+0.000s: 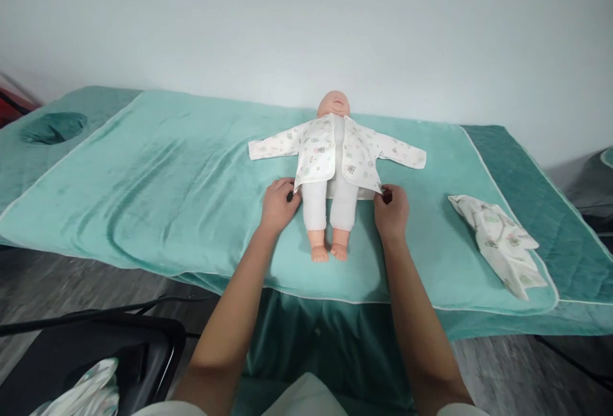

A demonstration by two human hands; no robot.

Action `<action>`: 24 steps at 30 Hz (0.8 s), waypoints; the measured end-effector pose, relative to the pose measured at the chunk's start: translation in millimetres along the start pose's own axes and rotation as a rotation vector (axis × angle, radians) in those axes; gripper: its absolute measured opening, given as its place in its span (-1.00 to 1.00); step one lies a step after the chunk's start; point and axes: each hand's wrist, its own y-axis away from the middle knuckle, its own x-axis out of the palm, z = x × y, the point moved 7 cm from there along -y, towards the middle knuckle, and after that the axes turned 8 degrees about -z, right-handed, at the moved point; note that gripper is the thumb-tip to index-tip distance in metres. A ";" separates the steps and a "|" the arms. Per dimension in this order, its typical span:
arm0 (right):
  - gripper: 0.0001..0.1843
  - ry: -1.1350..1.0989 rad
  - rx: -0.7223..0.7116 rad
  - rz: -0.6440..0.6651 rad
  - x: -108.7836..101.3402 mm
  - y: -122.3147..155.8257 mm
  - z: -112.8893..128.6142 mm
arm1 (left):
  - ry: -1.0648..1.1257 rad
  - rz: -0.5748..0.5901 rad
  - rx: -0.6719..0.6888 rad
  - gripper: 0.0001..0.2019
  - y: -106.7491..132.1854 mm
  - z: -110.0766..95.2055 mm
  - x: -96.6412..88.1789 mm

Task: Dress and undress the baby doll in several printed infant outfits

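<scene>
A baby doll (316,206) lies on its back in the middle of the bed, head toward the wall and feet toward me. On it is a white printed baby jacket (318,151), its front parted down the middle and both sleeves spread sideways. My left hand (280,204) is closed at the jacket's lower left corner, fingertips pinching the hem. At the lower right corner, my right hand (391,211) likewise pinches the hem between thumb and fingers. White padding covers the doll's legs, and its bare feet stick out below.
A light green cover (201,211) lies over the darker green bed (546,199), which has a face hole at its left end. A folded printed cloth (500,240) rests at the right. Lower left stands a black chair (96,339) with another printed cloth (90,393).
</scene>
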 end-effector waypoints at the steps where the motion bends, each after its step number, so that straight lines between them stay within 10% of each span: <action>1: -0.80 0.000 0.003 -0.006 -0.3 0.5 0.3 | -0.006 0.001 -0.005 -0.89 0.1 -0.4 0.3; 15: -0.68 -0.023 -0.049 0.023 10.0 0.3 7.8 | 0.166 -0.263 -0.319 -0.76 -1.6 24.0 -9.0; 24: -0.67 -0.039 -0.037 0.067 10.2 6.5 3.1 | 0.022 -0.269 0.074 -0.78 -12.5 -13.6 -7.0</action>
